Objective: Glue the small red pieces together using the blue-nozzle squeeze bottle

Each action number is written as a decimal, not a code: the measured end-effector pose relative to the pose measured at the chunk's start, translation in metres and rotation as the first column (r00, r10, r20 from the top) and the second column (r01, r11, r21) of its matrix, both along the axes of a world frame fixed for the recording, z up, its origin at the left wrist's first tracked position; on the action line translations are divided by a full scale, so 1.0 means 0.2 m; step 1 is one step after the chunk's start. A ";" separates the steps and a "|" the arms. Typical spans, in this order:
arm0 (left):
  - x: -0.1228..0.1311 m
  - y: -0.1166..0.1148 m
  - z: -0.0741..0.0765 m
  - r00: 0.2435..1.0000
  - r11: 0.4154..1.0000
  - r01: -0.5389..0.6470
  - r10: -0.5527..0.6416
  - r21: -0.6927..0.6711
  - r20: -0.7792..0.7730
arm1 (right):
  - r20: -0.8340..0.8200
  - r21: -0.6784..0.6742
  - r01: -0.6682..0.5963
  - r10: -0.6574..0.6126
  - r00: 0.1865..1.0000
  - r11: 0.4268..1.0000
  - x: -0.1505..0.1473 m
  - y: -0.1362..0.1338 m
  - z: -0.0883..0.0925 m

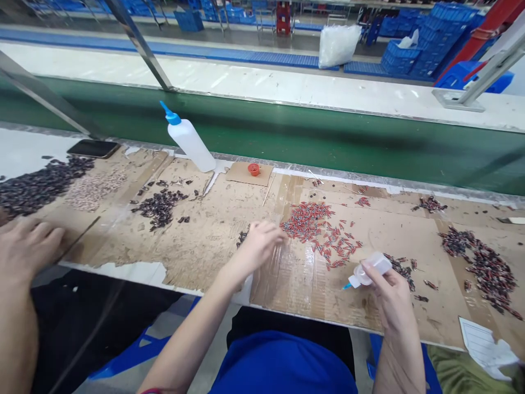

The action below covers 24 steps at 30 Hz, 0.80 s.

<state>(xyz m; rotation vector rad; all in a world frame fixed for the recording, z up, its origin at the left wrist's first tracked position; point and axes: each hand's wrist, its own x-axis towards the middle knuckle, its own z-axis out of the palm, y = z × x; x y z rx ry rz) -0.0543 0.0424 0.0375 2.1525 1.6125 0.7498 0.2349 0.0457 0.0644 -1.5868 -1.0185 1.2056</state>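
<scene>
My right hand (391,293) grips a small clear squeeze bottle (371,271), tilted so that its blue nozzle points down and left, just above the cardboard. At the left edge of a pile of small red-and-black parts (307,221), my left hand (262,243) has its fingers drawn together. Whatever is between those fingertips, if anything, is too small to make out. Partly behind my left hand lies a small cluster of black parts (241,236). Another group of dark parts (404,271) lies beside the bottle, partly behind my right hand.
Cardboard (213,219) covers the bench. A tall white bottle with a blue nozzle (191,142) leans at the back, near a red cap (254,169). Black parts (159,208) lie left, finished-looking dark-red parts (492,268) right. A co-worker's hand (30,243) is at far left.
</scene>
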 end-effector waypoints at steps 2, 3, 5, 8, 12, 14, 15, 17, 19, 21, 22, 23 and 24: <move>0.12 -0.07 -0.02 0.988 0.992 0.125 -0.123 -0.025 0.090 | -0.132 0.027 0.064 -0.060 0.989 0.998 -0.02 -0.03 -0.01; 0.18 -0.10 -0.04 0.979 0.986 0.166 -0.161 -0.030 0.124 | -0.169 0.028 0.079 -0.073 0.983 0.996 -0.04 -0.04 -0.02; 0.28 -0.15 -0.08 0.975 0.987 0.156 -0.150 -0.027 0.163 | -0.205 0.020 0.101 -0.095 0.974 0.995 -0.08 -0.06 -0.02; 0.34 -0.18 -0.11 0.980 0.996 0.091 -0.086 -0.021 0.179 | -0.222 0.013 0.127 -0.121 0.968 0.992 -0.14 -0.07 -0.03; 0.30 -0.19 -0.12 0.956 0.995 0.087 -0.099 0.053 0.276 | -0.237 0.015 0.177 -0.168 0.957 0.984 -0.20 -0.09 -0.06; 0.27 -0.20 -0.13 0.943 0.992 0.085 -0.111 0.094 0.313 | -0.221 0.020 0.205 -0.196 0.955 0.979 -0.22 -0.11 -0.08; 0.26 -0.20 -0.14 0.942 0.991 0.077 -0.108 0.106 0.317 | -0.201 0.024 0.214 -0.205 0.958 0.977 -0.22 -0.12 -0.10; 0.26 -0.21 -0.15 0.946 0.991 0.052 -0.088 0.124 0.311 | -0.143 0.041 0.217 -0.209 0.967 0.975 -0.23 -0.14 -0.11; 0.27 -0.21 -0.16 0.954 0.992 0.013 -0.051 0.129 0.297 | -0.082 0.066 0.205 -0.199 0.977 0.977 -0.25 -0.16 -0.12; 0.28 -0.21 -0.16 0.957 0.992 -0.022 -0.014 0.122 0.290 | -0.034 0.092 0.183 -0.180 0.983 0.979 -0.26 -0.17 -0.13; 0.29 -0.21 -0.16 0.956 0.993 -0.037 0.001 0.116 0.292 | -0.015 0.106 0.171 -0.171 0.985 0.980 -0.26 -0.17 -0.13; 0.29 -0.21 -0.16 0.955 0.993 -0.047 0.014 0.107 0.297 | 0.001 0.118 0.159 -0.160 0.987 0.980 -0.27 -0.17 -0.14; 0.29 -0.21 -0.16 0.952 0.994 -0.054 0.022 0.099 0.304 | 0.015 0.130 0.148 -0.151 0.988 0.980 -0.27 -0.17 -0.14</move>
